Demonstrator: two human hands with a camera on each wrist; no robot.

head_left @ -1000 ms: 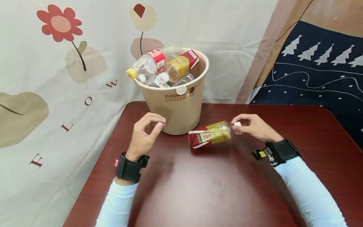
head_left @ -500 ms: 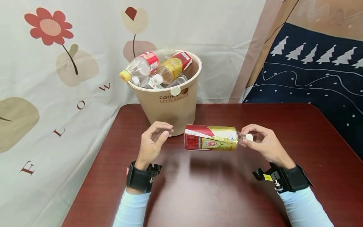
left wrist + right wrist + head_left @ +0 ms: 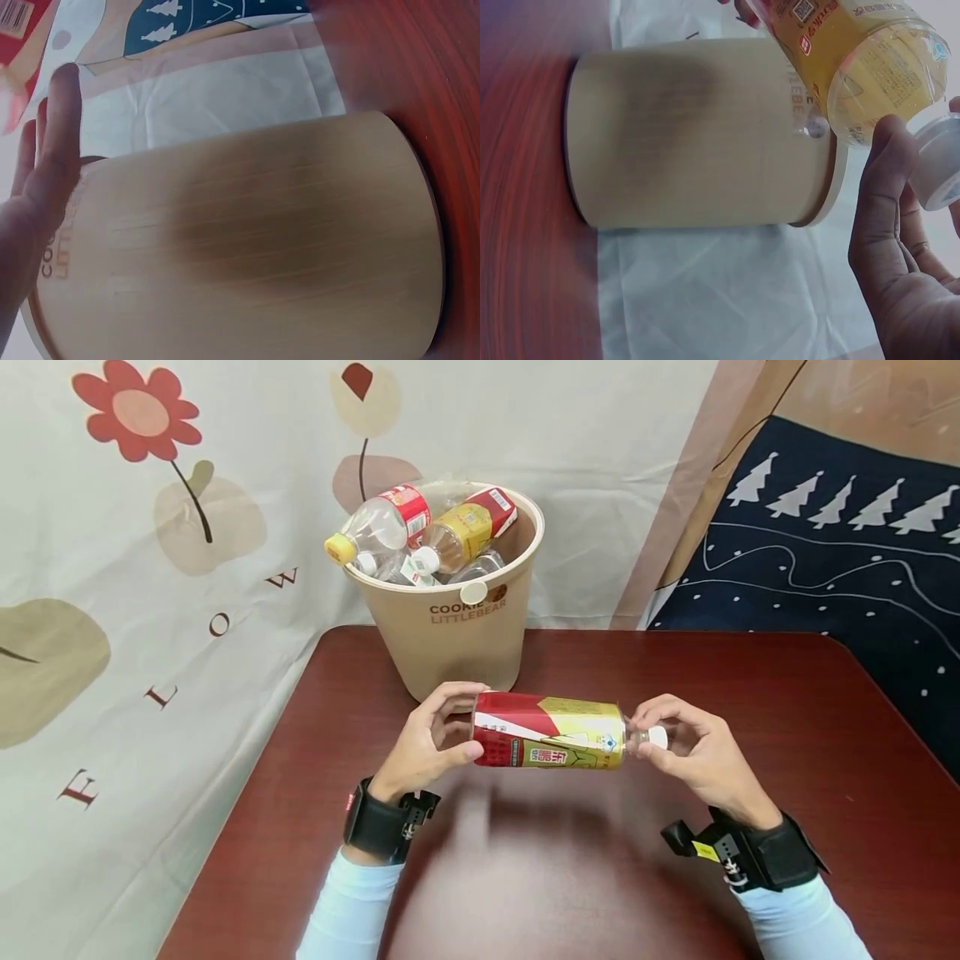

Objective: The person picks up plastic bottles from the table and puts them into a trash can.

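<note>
A plastic drink bottle [image 3: 551, 732] with a red and gold label lies level above the table, its shadow below it. My right hand [image 3: 693, 747] pinches its clear neck between thumb and fingers, just beside the white cap [image 3: 657, 737]. In the right wrist view the thumb lies close to the cap [image 3: 936, 161] and the bottle's shoulder [image 3: 885, 82]. At the bottle's red base, my left hand [image 3: 435, 739] holds on with the thumb in front and fingers at the far side. The left wrist view shows those fingers [image 3: 60, 135] with the red label [image 3: 16, 34] at the corner.
A beige bucket [image 3: 457, 639] stands on the dark red table [image 3: 675, 668] behind the hands. Several bottles fill it; one with a yellow cap [image 3: 341, 549] juts over the rim. A patterned cloth [image 3: 600, 485] hangs behind.
The bottle has risen from near the table at the bucket's foot and levelled out, held at the neck by my right hand. My left hand has moved right to the bottle's base.
</note>
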